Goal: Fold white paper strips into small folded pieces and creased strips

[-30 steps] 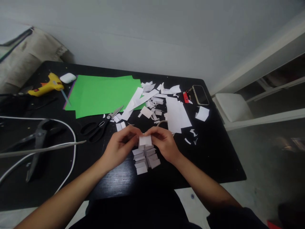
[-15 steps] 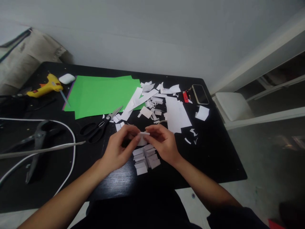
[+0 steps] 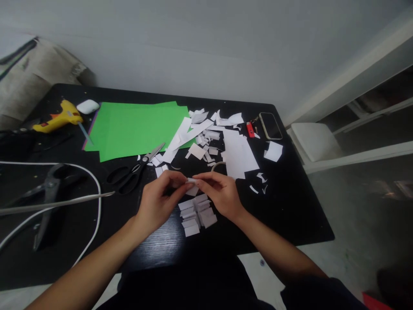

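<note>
A small piece of white paper is pinched between my two hands, its upper edge folded over. My left hand grips its left side with thumb and index finger. On the right side, the thumb and fingers of my right hand are closed on the same piece. Just below, several small folded white paper pieces lie in two columns on the black table. Black-handled scissors rest left of my left hand, blades toward the back.
Green sheets lie at the back left, by a yellow glue gun and a white mouse-like object. White cable loops at left. Paper scraps, larger white sheets, a red lighter and a phone spread rightward.
My fingertips have shifted slightly along the paper's folded edge, and the right fingers now lie flatter over it. The piece looks more tilted. Other things stay where they were.
</note>
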A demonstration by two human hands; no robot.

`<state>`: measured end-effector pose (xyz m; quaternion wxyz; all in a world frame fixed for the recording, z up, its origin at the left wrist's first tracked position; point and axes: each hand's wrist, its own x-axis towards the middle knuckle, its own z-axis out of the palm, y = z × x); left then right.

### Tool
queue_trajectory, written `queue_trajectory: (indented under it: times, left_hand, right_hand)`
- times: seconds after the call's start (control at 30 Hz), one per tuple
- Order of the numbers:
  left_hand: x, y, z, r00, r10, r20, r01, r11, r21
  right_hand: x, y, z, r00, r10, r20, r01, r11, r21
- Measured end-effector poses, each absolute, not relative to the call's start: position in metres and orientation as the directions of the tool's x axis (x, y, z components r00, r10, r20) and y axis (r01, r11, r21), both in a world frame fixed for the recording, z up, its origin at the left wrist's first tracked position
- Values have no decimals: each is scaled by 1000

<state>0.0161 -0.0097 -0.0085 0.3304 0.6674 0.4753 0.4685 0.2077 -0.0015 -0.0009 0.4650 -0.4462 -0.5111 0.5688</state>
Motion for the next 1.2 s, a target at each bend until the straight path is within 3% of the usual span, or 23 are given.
queue_trajectory:
  times: [0.43, 0.73, 1.2]
  left_hand:
    - [16, -9, -4, 145, 927, 346, 401, -375, 836]
    - [14, -8, -3, 191, 906, 378, 390, -423, 818]
    - [16, -8, -1, 110, 957, 267, 321, -288, 902]
  right_hand:
    - [207, 0, -5, -197, 979, -45, -150, -76, -986]
    - [206, 1, -4, -169, 984, -50, -83, -65, -994]
    - [202, -3, -8, -158, 987, -33, -127, -54, -990]
